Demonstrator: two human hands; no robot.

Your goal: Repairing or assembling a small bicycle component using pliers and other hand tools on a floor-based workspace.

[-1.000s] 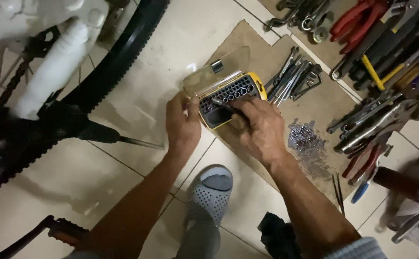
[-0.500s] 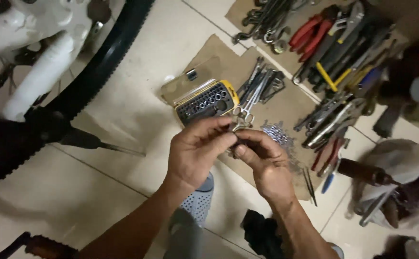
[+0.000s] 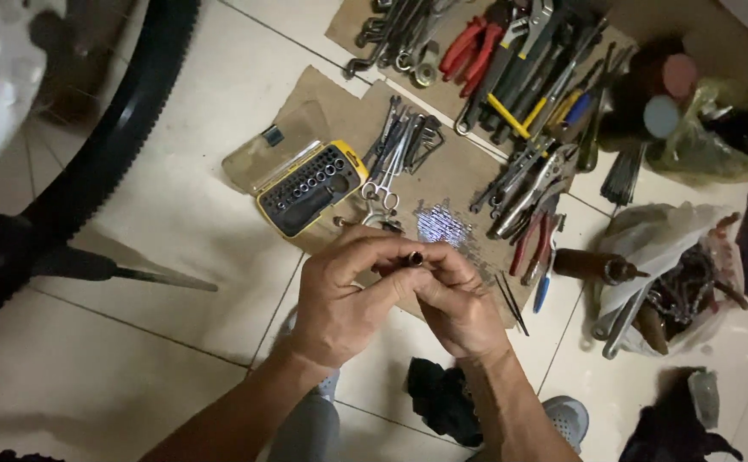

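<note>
Both hands (image 3: pixel 399 291) have risen from the yellow case (image 3: pixel 310 188); now pinching a small dark bit (image 3: pixel 414 257).

I see an open socket case (image 3: pixel 312 189) lying left of centre on a flattened sheet of brown cardboard (image 3: pixel 464 175); the case is rectangular, with a yellow rim, a dark inside and a clear lid folded out to its upper left. At the right edge a whitish plastic bag (image 3: pixel 647 244) sits crumpled, and above it a greenish clear bag (image 3: pixel 720 128). I make out no labels, signs or screens.
</note>
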